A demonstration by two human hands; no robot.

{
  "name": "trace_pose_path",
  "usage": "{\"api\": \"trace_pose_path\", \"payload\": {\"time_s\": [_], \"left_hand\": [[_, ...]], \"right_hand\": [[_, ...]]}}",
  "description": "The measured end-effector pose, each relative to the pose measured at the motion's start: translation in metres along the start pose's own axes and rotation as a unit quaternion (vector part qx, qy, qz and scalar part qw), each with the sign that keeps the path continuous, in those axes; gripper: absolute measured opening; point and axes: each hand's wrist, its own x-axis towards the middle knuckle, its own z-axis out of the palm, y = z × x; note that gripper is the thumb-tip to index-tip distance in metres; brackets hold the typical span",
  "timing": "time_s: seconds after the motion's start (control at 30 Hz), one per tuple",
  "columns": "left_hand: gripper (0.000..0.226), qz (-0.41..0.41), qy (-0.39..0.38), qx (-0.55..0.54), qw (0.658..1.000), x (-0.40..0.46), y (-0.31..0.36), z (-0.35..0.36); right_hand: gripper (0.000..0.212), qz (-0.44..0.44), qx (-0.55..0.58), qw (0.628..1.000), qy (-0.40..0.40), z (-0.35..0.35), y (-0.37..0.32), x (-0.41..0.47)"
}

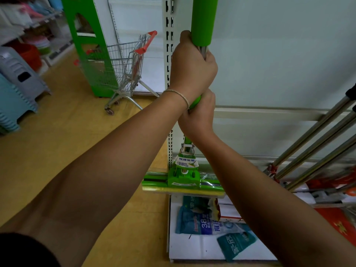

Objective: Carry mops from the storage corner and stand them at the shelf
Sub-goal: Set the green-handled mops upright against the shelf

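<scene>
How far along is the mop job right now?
Done: several metal-handled mops already lean at the shelf's right side. In hand: the left hand and right hand both grip the green mop, its head low by the shelf base. Left: set it standing and let go; the storage corner isn't visible.

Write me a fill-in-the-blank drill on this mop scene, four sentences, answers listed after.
1. Both hands grip the handle of a mop whose colour is ____.
2. The left hand holds the handle ____ the right hand.
3. The shopping cart stands to the ____ of the mop in the picture.
4. The yellow sponge of the mop head sits above blue packets lying on the white ____ base.

Answers: green; above; left; shelf
</scene>
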Motion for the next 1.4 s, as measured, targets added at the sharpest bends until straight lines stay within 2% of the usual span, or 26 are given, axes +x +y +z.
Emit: {"api": "trace_pose_path", "payload": {"time_s": [0.13,0.27,0.4,0.5,0.53,0.6,0.67,0.7,0.73,0.8,0.87,0.93,1.1,1.27,1.4], "left_hand": [[0.017,-0.001,0.001,0.000,1.000,0.000,-0.001,0.002],[0.017,-0.012,-0.001,0.002,1.000,-0.003,0.002,0.000],[0.018,-0.025,-0.025,0.026,0.999,-0.006,0.005,-0.007],[0.037,-0.017,-0.067,0.097,0.993,-0.006,0.010,-0.018],[0.046,-0.013,-0.083,0.126,0.988,-0.006,0.012,-0.022],[0.054,-0.006,-0.104,0.147,0.984,-0.008,0.014,-0.029],[0.055,-0.013,-0.108,0.116,0.987,-0.011,0.010,-0.029],[0.055,-0.024,-0.111,0.107,0.988,-0.015,0.005,-0.028],[0.055,-0.039,-0.119,0.110,0.986,-0.020,-0.001,-0.026],[0.050,-0.071,-0.140,0.119,0.980,-0.034,-0.014,-0.021],[0.045,-0.101,-0.143,0.108,0.979,-0.045,-0.024,-0.017],[0.043,-0.124,-0.137,0.105,0.977,-0.052,-0.030,-0.014],[0.022,-0.132,-0.120,0.113,0.977,-0.053,-0.033,-0.007],[0.023,-0.142,-0.102,0.109,0.979,-0.051,-0.031,-0.002],[0.024,-0.156,-0.120,0.112,0.974,-0.051,-0.030,-0.003]], "right_hand": [[0.039,0.002,-0.010,1.000,-0.011,-0.002,-0.001,0.002],[0.043,0.011,-0.049,0.997,-0.054,-0.007,0.001,0.004],[0.052,0.025,-0.072,0.986,-0.149,-0.033,-0.014,0.008],[0.061,0.072,-0.026,0.966,-0.247,-0.068,-0.028,0.021],[0.063,0.080,-0.020,0.966,-0.245,-0.083,-0.034,0.028],[0.059,0.089,0.020,0.982,-0.168,-0.110,-0.052,0.045],[0.049,0.081,0.086,0.990,-0.076,-0.130,-0.079,0.062],[0.042,0.060,0.098,0.992,-0.059,-0.137,-0.094,0.069],[0.039,0.025,0.087,0.994,-0.057,-0.140,-0.110,0.073],[0.054,-0.057,0.025,0.995,-0.080,-0.138,-0.140,0.081],[0.061,-0.098,-0.041,0.990,-0.097,-0.122,-0.162,0.088],[0.059,-0.130,-0.081,0.986,-0.072,-0.105,-0.172,0.094],[0.053,-0.148,-0.118,0.982,-0.007,-0.082,-0.168,0.104],[0.052,-0.154,-0.117,0.981,0.000,-0.078,-0.162,0.110],[0.052,-0.157,-0.119,0.980,0.008,-0.077,-0.158,0.110]]}}
